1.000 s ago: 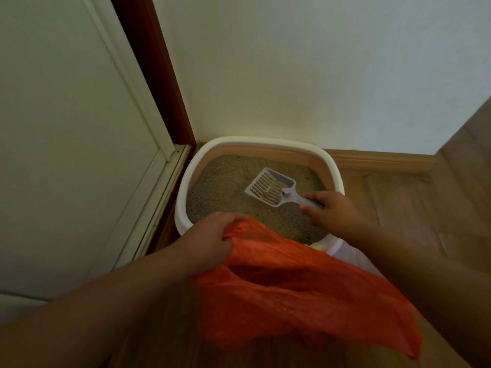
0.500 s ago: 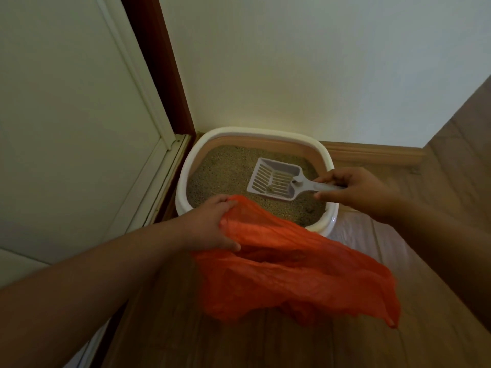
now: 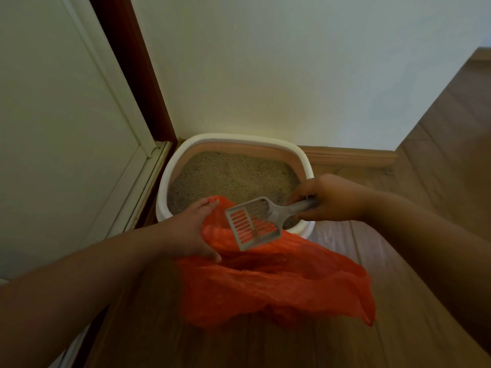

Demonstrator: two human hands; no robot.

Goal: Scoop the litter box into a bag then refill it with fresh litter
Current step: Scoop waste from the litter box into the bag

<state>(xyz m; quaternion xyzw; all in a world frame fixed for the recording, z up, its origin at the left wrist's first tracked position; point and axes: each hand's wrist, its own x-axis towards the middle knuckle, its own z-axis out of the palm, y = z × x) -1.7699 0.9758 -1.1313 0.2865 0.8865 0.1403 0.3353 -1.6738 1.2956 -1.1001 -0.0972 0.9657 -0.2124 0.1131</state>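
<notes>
No text, label, brand, number or sign can be read anywhere here. The orange bag (image 3: pixel 279 282) bears no print, the slotted scoop (image 3: pixel 252 225) shows no marking, and the rim of the litter box (image 3: pixel 239 139) is plain. The wall (image 3: pixel 292 70) and the door (image 3: pixel 53 115) at the left are bare of any writing.

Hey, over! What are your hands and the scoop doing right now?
Left hand grips orange bag, mouth open. Right hand holds scoop over bag, beside litter box. Nothing in the way.
</notes>
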